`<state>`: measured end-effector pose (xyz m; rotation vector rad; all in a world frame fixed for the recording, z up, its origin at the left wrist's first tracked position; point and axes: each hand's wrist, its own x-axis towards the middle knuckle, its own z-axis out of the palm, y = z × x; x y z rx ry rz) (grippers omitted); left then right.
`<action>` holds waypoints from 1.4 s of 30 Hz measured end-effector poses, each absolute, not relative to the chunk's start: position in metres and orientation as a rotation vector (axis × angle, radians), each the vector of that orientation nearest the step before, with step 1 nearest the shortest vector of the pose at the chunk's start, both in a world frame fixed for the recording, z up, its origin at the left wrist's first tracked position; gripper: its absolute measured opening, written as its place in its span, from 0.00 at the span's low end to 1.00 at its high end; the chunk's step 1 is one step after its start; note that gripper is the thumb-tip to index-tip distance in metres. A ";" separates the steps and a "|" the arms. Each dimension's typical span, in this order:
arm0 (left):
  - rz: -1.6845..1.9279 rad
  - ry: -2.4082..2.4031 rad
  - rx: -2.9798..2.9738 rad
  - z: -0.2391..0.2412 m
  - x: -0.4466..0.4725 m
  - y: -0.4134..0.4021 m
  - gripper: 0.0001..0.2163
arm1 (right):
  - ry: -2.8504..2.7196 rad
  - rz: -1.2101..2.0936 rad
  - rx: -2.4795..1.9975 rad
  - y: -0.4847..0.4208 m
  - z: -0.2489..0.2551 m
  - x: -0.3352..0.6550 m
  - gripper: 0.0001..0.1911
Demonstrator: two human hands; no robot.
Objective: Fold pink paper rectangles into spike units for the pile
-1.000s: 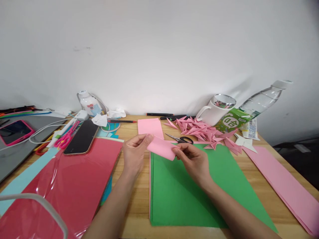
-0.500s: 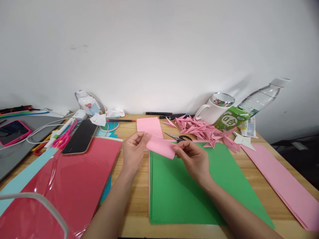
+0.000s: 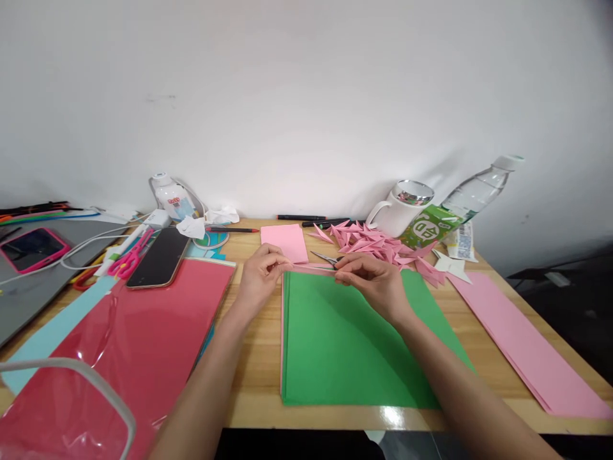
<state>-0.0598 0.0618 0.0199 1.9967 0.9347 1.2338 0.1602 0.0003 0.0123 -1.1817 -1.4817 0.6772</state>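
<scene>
We see the left hand (image 3: pixel 262 275) and the right hand (image 3: pixel 368 278) each pinching one end of a pink paper (image 3: pixel 313 266) between thumb and fingers, above the far edge of the green sheets (image 3: pixel 368 345). It shows almost edge-on, so we can't fairly tell how far its folding has got. At far right, a heap of pointed pink pieces (image 3: pixel 368 244) looks already folded; the small pink sheets (image 3: pixel 283 241), far and left of it, lie flat, seemingly unworked.

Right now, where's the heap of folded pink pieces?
In the head view, the folded pink pieces lie right of centre, in front of the white mug and just beyond the right hand.
</scene>
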 end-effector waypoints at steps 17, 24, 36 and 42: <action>0.448 0.368 3.126 -0.001 -0.089 0.002 0.13 | -2.766 0.112 -0.697 -0.040 0.009 0.187 0.19; 0.487 0.476 2.898 0.001 -0.089 -0.001 0.12 | -2.667 0.196 -0.948 -0.052 0.004 0.182 0.13; 0.303 0.505 3.024 -0.003 -0.069 0.009 0.16 | -2.657 -0.122 -1.150 -0.043 -0.007 0.156 0.14; 0.158 0.521 3.145 0.000 -0.063 -0.001 0.15 | -2.689 -0.136 -1.084 -0.046 -0.007 0.156 0.16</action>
